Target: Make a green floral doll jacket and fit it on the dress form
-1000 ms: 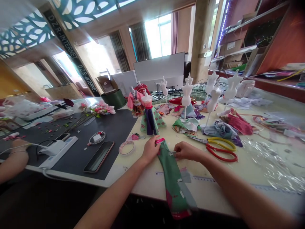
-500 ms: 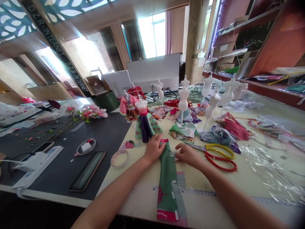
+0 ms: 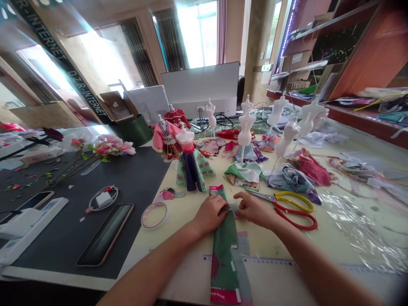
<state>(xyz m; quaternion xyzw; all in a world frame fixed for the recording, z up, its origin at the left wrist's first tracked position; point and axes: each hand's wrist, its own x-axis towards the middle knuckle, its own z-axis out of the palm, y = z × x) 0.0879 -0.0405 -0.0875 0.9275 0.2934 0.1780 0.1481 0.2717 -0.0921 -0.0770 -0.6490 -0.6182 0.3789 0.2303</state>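
A long green fabric strip [image 3: 225, 255] with pink ends lies on the cream table, with several small white pieces along its right edge. My left hand [image 3: 212, 212] rests on the strip near its far end, fingers bent and pressed down on the cloth. Just right of the strip is my right hand [image 3: 251, 209], its fingers curled together over a pale grey piece of cloth beside the edge; what its fingertips hold is too small to make out. Under the strip's lower right side shows a grey fabric layer [image 3: 244, 272].
Red and yellow scissors [image 3: 295, 208] lie right of my right hand. A tape roll [image 3: 154, 215] and a phone [image 3: 106, 234] are at the left. Dressed doll forms [image 3: 191, 163], bare white mannequins [image 3: 245, 127] and cloth scraps [image 3: 288, 180] stand or lie behind. A ruler [image 3: 270, 260] crosses beneath the strip.
My left hand has slid nearer along the strip, uncovering its pink far end. My right hand has barely moved. The camera view has shifted slightly.
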